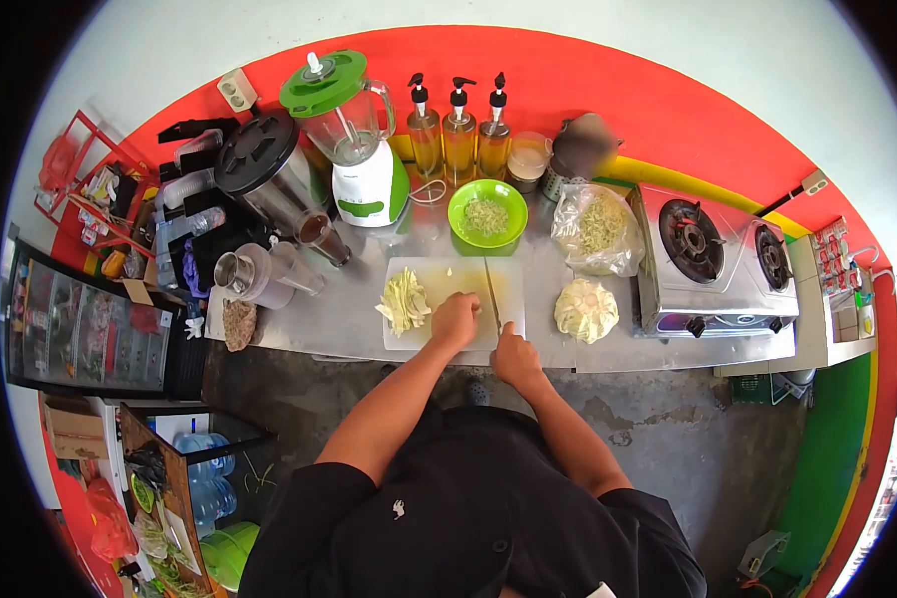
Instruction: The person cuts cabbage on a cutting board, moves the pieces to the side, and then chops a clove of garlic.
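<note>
My right hand (516, 356) is wrapped around the handle of a kitchen knife (492, 292), whose blade points away from me over the right part of a pale cutting board (508, 274). To the left of the blade, my left hand (456, 320) rests on the board with curled fingers; whatever is under them is hidden. Cut cabbage leaves (404, 302) lie in a pile on the board's left side, and a small scrap sits near its far edge. A partly peeled cabbage head (586, 310) stands on the steel counter to the right of the board.
Behind the board is a green bowl (487, 242) of shredded cabbage, beside a plastic bag (598, 230) of more shreds. A blender (362, 164), pump bottles (459, 140) and a metal canister (279, 189) line the back. The gas stove (718, 264) stands right; a stone (239, 325) lies left.
</note>
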The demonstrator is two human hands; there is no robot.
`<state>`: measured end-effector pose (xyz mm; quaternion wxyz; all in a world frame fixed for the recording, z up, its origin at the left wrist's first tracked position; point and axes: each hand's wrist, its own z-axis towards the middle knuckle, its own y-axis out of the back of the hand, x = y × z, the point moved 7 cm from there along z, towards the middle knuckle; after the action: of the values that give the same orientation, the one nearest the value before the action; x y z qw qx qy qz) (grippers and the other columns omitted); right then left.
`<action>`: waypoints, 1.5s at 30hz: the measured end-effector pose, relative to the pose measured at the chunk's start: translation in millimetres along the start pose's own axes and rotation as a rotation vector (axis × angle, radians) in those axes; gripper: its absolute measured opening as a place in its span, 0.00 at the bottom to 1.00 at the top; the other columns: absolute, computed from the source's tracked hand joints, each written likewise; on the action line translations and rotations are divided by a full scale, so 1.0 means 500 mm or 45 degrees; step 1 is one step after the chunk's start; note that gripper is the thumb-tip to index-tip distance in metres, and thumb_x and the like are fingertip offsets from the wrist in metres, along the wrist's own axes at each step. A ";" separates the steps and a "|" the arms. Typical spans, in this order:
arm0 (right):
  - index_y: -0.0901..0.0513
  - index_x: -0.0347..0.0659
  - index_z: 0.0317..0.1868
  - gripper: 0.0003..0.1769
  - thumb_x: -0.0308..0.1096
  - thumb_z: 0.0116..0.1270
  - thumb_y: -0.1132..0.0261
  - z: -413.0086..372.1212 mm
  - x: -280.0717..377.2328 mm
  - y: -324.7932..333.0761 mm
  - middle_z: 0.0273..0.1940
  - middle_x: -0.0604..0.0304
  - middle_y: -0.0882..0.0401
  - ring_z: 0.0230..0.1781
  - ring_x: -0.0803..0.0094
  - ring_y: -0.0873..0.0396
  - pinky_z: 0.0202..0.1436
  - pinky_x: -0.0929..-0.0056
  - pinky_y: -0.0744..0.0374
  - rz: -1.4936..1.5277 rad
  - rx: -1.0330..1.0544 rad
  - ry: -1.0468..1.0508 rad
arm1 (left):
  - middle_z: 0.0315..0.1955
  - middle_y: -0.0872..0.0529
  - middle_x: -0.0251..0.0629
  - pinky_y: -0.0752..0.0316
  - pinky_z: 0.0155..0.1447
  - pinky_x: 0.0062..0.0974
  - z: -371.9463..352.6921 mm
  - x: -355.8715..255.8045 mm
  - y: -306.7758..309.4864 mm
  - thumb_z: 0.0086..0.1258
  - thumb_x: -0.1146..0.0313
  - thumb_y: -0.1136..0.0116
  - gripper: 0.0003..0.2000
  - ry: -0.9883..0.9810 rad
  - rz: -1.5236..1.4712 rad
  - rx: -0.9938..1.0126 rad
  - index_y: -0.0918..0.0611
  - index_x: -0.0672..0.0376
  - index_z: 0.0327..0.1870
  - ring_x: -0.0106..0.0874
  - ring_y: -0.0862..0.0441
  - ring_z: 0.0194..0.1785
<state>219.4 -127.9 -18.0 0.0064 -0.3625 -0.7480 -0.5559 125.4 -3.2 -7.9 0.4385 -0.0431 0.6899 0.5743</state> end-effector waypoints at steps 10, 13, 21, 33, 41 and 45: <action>0.32 0.31 0.49 0.17 0.31 0.64 0.40 -0.011 0.037 0.019 0.39 0.33 0.15 0.42 0.39 0.14 0.49 0.46 0.18 -0.051 -0.009 0.029 | 0.35 0.17 0.40 0.21 0.45 0.43 -0.024 -0.040 0.018 0.64 0.75 0.44 0.07 -0.234 0.110 -0.061 0.15 0.54 0.36 0.44 0.17 0.44; 0.32 0.28 0.56 0.19 0.29 0.68 0.44 -0.026 0.057 0.026 0.41 0.38 0.14 0.43 0.44 0.13 0.47 0.52 0.15 -0.161 0.058 0.045 | 0.35 0.17 0.39 0.21 0.45 0.42 -0.027 -0.042 0.014 0.64 0.75 0.44 0.07 -0.267 0.202 -0.016 0.14 0.54 0.36 0.44 0.17 0.43; 0.32 0.28 0.49 0.14 0.27 0.65 0.43 -0.039 0.072 0.013 0.37 0.35 0.15 0.40 0.40 0.13 0.45 0.49 0.15 -0.087 0.079 0.060 | 0.33 0.17 0.38 0.21 0.44 0.42 -0.035 -0.040 0.018 0.64 0.72 0.41 0.04 -0.297 0.140 -0.034 0.14 0.56 0.34 0.43 0.18 0.42; 0.33 0.25 0.50 0.17 0.27 0.65 0.41 -0.014 0.071 -0.002 0.38 0.34 0.15 0.41 0.40 0.13 0.45 0.51 0.15 -0.079 0.059 0.087 | 0.32 0.17 0.39 0.22 0.43 0.42 -0.032 -0.041 0.019 0.65 0.70 0.40 0.04 -0.269 0.125 -0.040 0.14 0.56 0.33 0.44 0.17 0.40; 0.32 0.28 0.48 0.15 0.26 0.64 0.41 -0.012 0.076 0.011 0.37 0.35 0.15 0.41 0.42 0.13 0.45 0.52 0.15 -0.080 0.038 0.058 | 0.31 0.16 0.39 0.23 0.43 0.42 -0.023 -0.039 0.012 0.64 0.70 0.39 0.03 -0.257 0.158 0.037 0.14 0.56 0.33 0.45 0.17 0.40; 0.32 0.29 0.48 0.15 0.26 0.64 0.41 -0.002 0.075 0.014 0.36 0.38 0.14 0.40 0.44 0.12 0.44 0.54 0.14 -0.098 0.016 0.086 | 0.32 0.16 0.41 0.22 0.43 0.42 -0.020 -0.056 0.023 0.63 0.74 0.39 0.03 -0.261 0.159 -0.025 0.14 0.57 0.30 0.45 0.17 0.40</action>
<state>195.2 -107.7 3.5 0.0125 -0.3142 -0.7643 -0.5630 130.4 -19.8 18.7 0.4697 0.0544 0.6373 0.6085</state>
